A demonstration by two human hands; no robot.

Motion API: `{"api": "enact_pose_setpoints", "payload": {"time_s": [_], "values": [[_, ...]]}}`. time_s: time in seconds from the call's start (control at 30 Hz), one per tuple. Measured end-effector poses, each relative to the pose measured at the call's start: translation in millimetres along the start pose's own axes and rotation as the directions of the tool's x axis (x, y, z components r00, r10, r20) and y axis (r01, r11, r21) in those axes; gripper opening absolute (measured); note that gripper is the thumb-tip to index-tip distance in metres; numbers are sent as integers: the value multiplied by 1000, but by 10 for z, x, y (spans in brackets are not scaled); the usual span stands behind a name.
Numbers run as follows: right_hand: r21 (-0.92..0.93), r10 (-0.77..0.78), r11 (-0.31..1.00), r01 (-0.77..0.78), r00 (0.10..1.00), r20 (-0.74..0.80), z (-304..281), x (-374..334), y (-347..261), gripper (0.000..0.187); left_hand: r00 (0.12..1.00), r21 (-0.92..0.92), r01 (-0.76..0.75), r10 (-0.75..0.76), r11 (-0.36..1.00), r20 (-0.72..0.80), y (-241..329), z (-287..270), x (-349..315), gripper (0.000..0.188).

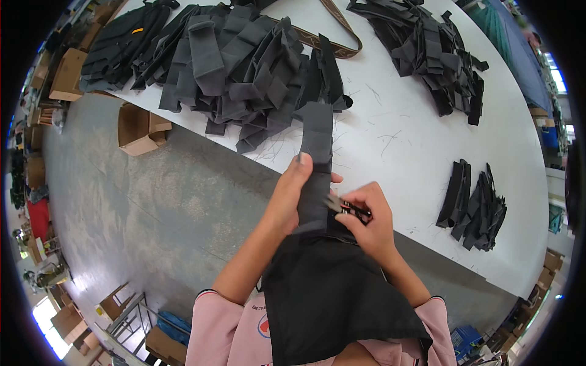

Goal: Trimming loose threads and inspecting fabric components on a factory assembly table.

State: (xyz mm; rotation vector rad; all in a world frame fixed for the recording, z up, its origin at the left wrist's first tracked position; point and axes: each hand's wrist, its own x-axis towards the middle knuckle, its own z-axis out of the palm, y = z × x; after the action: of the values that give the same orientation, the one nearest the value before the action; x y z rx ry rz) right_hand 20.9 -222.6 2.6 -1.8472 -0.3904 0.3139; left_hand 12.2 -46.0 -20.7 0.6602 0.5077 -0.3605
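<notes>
My left hand (292, 189) grips a long dark grey fabric strip (316, 137), thumb on its face and fingertips showing at its right edge. The strip runs from the large heap on the table down toward my body. In my right hand (372, 213) is a small pair of thread snips (334, 204) with dark handles, its metal blades at the strip's right edge. Whether the blades are cutting is too small to tell. Black cloth (336, 299) hangs below my hands, over the front of my pink shirt.
A heap of dark fabric pieces (232, 73) lies on the white table (390, 134), beside a black bag (122, 46) and patterned strap (351, 46). Another heap (433, 58) is at far right; small bundles (479, 210) lie nearer. Below the table's left edge stands an open cardboard box (140, 131).
</notes>
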Motion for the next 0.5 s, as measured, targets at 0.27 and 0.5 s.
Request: {"api": "enact_pose_setpoints", "payload": {"time_s": [0.27, 0.5], "values": [[-296, -213, 938, 180, 974, -81, 96, 227, 171, 50, 999, 239, -42, 38, 970, 23, -146, 207, -244, 65], [249, 45, 968, 23, 964, -263, 95, 482, 137, 6, 997, 298, -74, 60, 952, 56, -347, 122, -363, 54]]}}
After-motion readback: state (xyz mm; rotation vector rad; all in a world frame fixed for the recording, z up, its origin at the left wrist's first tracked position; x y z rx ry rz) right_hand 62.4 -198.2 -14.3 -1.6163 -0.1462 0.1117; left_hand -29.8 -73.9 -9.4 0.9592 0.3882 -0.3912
